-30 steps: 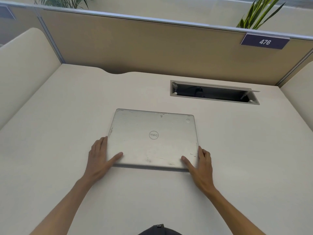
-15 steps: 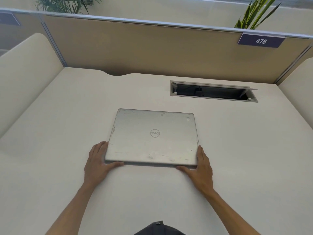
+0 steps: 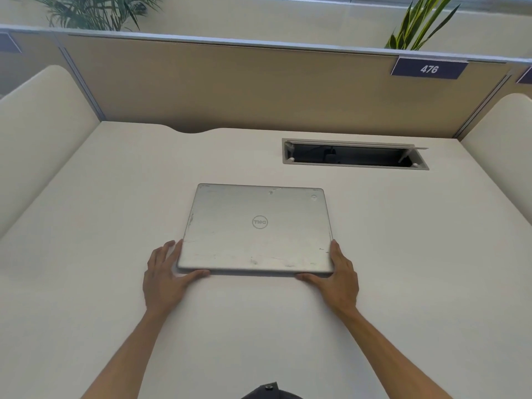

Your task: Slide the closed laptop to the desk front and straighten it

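A closed silver laptop (image 3: 256,228) with a scuffed lid and a round logo lies flat on the cream desk (image 3: 115,211), roughly in the middle, its edges about square to the desk. My left hand (image 3: 164,277) brackets its near left corner, fingers along the left side and thumb along the front edge. At the near right corner my right hand (image 3: 338,279) does the same in mirror image. Both hands rest on the desk and press against the laptop's edges.
A rectangular cable opening (image 3: 354,155) with its flap up sits in the desk behind and right of the laptop. A tan partition (image 3: 259,87) closes the back, with a "476" label (image 3: 429,69). Cream side panels (image 3: 37,133) (image 3: 501,133) flank the desk.
Both thumbs have come off the lid and now lie along the laptop's front edge. The laptop's front edge looks straighter. The hands stay at the two near corners.
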